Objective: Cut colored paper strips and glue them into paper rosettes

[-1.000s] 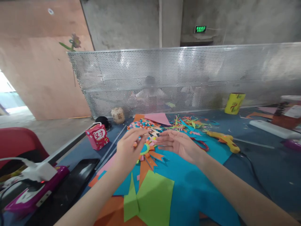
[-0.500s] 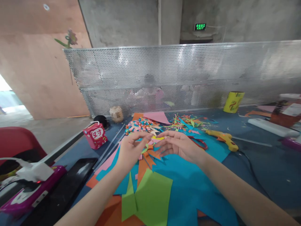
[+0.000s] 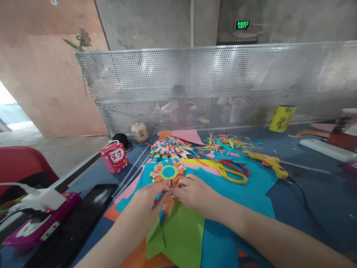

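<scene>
Both my hands meet at the lower edge of a round paper flower (image 3: 168, 172), which has a blue centre, a green ring and pink, orange and blue strips. The fingers of my left hand (image 3: 154, 199) are pinched together at the left, and those of my right hand (image 3: 192, 193) are pressed together at the right. What they pinch is too small and hidden to name. Under my hands lie green paper (image 3: 185, 234) and blue paper (image 3: 220, 238). Behind the flower is a fringed paper pile (image 3: 170, 147). Yellow-handled scissors (image 3: 231, 175) lie to the right.
A yellow glue gun (image 3: 269, 163) with its cable lies at the right. Paper scraps (image 3: 228, 143) sit behind. At the left are a pink box (image 3: 114, 158), a black phone (image 3: 75, 223) and a purple power strip (image 3: 44, 223). A mesh screen (image 3: 209, 85) stands behind, a person beyond it.
My hands have moved down and closer together, from above the flower to its lower edge. The flower and the yellow scissors are now uncovered. The view has shifted slightly.
</scene>
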